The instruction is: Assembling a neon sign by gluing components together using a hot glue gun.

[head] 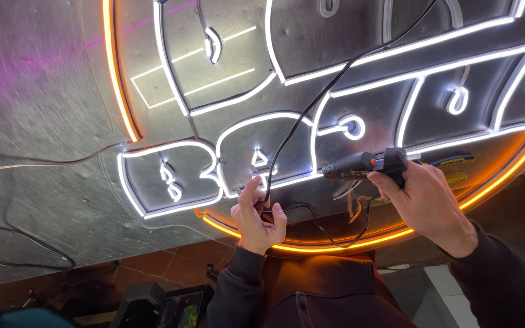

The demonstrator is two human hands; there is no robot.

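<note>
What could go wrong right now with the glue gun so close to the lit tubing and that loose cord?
The glue gun in the right hand points its nozzle at the lit white tubing; a slip might mark it. The left hand has its fingers right beside the nozzle, so a burn seems possible. The black cord drapes across the sign and could snag.

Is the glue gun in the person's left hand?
No, the right hand grips the glue gun; the left hand pinches a black cable.

Black-and-orange glue gun (366, 165) lies level, nozzle left, over the lit white neon strip (287, 181)
</note>
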